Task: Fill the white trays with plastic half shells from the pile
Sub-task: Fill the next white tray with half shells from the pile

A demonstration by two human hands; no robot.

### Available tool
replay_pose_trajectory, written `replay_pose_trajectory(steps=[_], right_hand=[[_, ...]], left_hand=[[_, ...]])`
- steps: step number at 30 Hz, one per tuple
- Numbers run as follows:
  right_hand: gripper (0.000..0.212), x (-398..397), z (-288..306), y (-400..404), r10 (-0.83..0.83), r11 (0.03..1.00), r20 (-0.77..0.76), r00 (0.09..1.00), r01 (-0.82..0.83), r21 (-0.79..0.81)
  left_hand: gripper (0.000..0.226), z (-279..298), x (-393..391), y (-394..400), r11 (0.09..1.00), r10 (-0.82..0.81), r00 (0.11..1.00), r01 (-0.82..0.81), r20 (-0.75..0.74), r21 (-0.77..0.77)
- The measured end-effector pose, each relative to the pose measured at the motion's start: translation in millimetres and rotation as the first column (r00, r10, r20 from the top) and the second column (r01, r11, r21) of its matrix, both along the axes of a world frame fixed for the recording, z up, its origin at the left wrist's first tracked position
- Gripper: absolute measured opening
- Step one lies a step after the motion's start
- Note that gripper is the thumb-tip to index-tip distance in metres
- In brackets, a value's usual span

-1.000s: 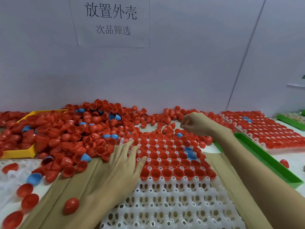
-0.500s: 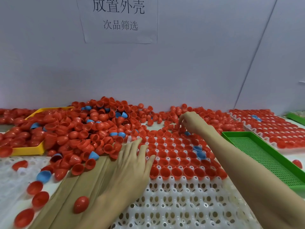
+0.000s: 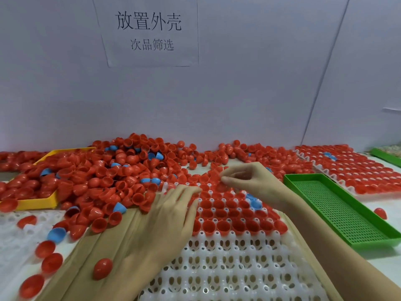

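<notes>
Two hands: left hand (image 3: 171,216) flat on moulded white tray (image 3: 227,268), right hand (image 3: 249,179) seemingly pinching glossy red shell (image 3: 213,175).

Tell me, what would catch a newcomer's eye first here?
The big pile of red half shells with a few blue ones, heaped against the back wall at left. In front, two bare hands work over a white tray, its far rows filled; a green tray sits right.

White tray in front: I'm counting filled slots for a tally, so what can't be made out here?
- White tray: its left-edge slots lie under the left hand; the bottom frame edge cuts off the near rows.
- Right hand: blurred; whether its fingertips pinch a shell is unclear.
- Far rows: loose shells from the pile cover them.
</notes>
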State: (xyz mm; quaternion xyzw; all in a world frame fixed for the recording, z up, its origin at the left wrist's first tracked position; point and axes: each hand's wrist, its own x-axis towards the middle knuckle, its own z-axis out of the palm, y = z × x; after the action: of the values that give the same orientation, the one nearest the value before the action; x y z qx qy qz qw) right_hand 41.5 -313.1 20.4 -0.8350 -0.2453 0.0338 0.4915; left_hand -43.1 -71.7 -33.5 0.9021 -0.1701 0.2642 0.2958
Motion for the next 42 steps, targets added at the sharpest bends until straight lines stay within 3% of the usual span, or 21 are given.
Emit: replay_pose_trajectory(steps=[5,10,15,19,21,23,25,27,31,36,39,42], right_hand=[[0.012,-27.9,4.4,21.3,0.229,0.972,-0.081,0.97,-0.232,-0.032],[0.022,-25.6,-4.2,19.7,0.319,0.944,-0.17,0.932,-0.295,0.149],[0.025,4.6,-10.0,-29.7,0.13,0.904,-0.254,0.958,-0.009,0.428],[0.021,19.7,-29.4,-58.2,0.026,0.705,-0.382,0.924,0.254,0.662],[0.021,22.2,-41.5,-64.0,0.023,0.641,-0.429,0.903,0.316,0.699],[0.023,22.4,-47.1,-68.2,0.028,0.605,-0.455,0.89,0.348,0.716],[0.024,23.1,-47.2,-71.1,0.049,0.57,-0.46,0.887,0.353,0.742],[0.022,23.3,-46.6,-71.7,0.077,0.535,-0.459,0.885,0.352,0.768],[0.021,20.9,-49.0,-67.8,0.079,0.531,-0.456,0.887,0.349,0.772],[0.02,18.1,-51.7,-71.2,0.077,0.528,-0.464,0.883,0.359,0.77],[0.019,20.7,-49.2,-74.9,0.08,0.517,-0.463,0.883,0.36,0.777],[0.02,23.3,-46.9,-77.0,0.085,0.507,-0.461,0.883,0.36,0.783]], left_hand=[[0.043,3.7,-8.5,-11.1,0.898,-0.304,0.941,0.231,-0.147,-0.374],[0.032,9.6,-2.6,-0.2,0.825,-0.296,0.94,0.163,-0.168,-0.542],[0.024,21.3,11.7,23.8,0.717,-0.329,0.905,0.053,-0.27,-0.695],[0.007,18.2,17.5,31.3,0.648,-0.306,0.879,-0.089,-0.366,-0.757],[0.01,15.5,19.0,34.4,0.667,-0.372,0.81,-0.108,-0.454,-0.737],[0.013,13.8,20.8,38.6,0.748,-0.399,0.744,-0.074,-0.536,-0.659],[0.011,17.0,21.5,41.8,0.814,-0.382,0.722,-0.032,-0.577,-0.58],[0.011,23.8,20.1,46.5,0.822,-0.387,0.718,-0.016,-0.578,-0.57],[0.029,30.8,15.8,57.0,0.844,-0.376,0.755,0.04,-0.538,-0.535],[0.043,20.5,12.6,62.9,0.932,-0.284,0.796,0.096,-0.535,-0.35],[0.035,13.6,7.8,68.3,0.955,-0.283,0.809,0.19,-0.516,-0.227],[0.026,-2.4,6.0,86.2,0.974,-0.228,0.878,0.196,-0.422,-0.117]])
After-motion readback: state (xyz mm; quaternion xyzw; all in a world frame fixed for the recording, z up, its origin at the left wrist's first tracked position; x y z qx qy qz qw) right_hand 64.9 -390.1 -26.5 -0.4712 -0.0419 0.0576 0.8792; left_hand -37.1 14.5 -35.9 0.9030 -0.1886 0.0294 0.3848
